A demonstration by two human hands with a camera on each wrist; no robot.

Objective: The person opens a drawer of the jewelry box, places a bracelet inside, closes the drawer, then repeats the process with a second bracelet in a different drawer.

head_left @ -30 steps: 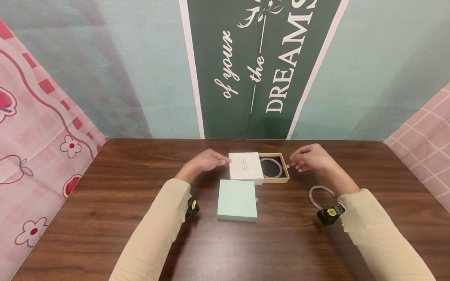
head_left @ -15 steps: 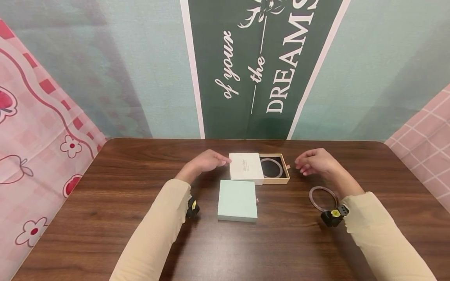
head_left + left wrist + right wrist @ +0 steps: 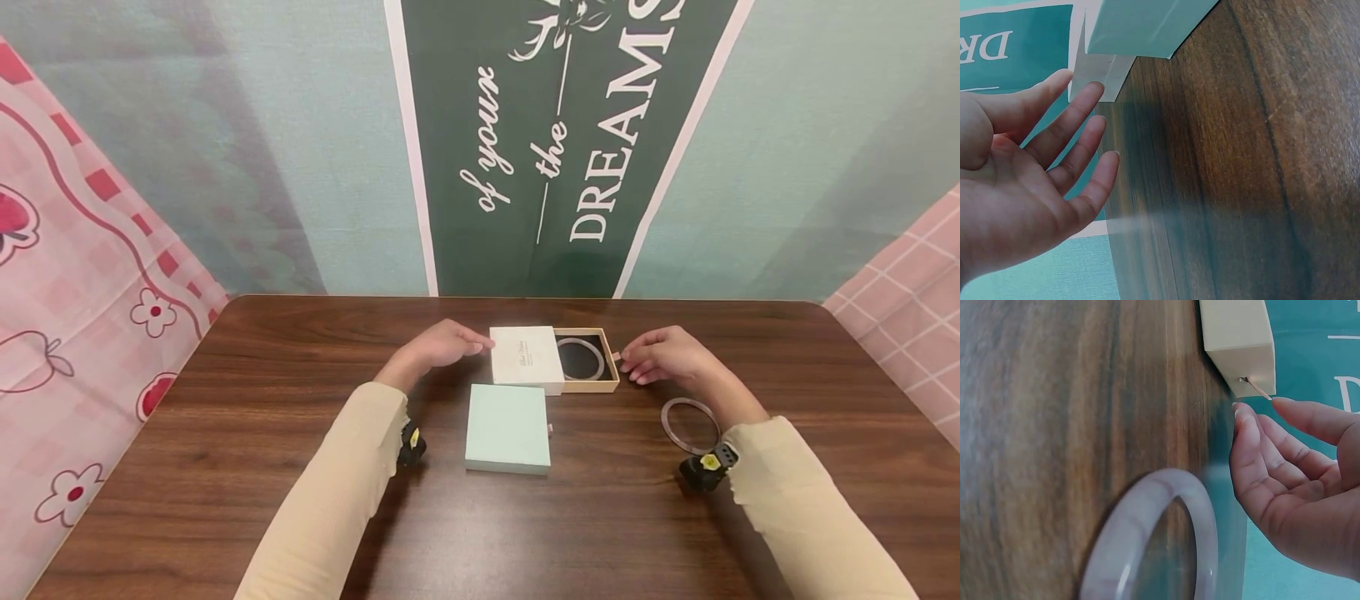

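Observation:
A cream slide-out jewellery box (image 3: pixel 525 358) lies in the head view with its drawer (image 3: pixel 596 385) partly out to the right. Inside the drawer, on dark padding, a pale bangle (image 3: pixel 597 360) shows partly under the sleeve. My left hand (image 3: pixel 444 343) reaches the box's left end, thumb and forefinger at its edge, other fingers loosely extended. At the drawer's front, my right hand (image 3: pixel 663 354) has its thumb tip right by the small ribbon tab (image 3: pixel 1259 389), fingers bent loosely below it with a gap. A second bangle (image 3: pixel 1141 525), pale lilac, lies on the table under the right wrist.
In front of the cream box sits a closed mint-green box (image 3: pixel 507 429) with a small tab on its right side. The brown wooden table (image 3: pixel 480 542) ends at the back against a printed cloth (image 3: pixel 360 167). Black wrist cameras hang beneath both wrists.
My right hand drew slightly away from the ribbon tab to the right, then came back to it. The left hand and both boxes stay put.

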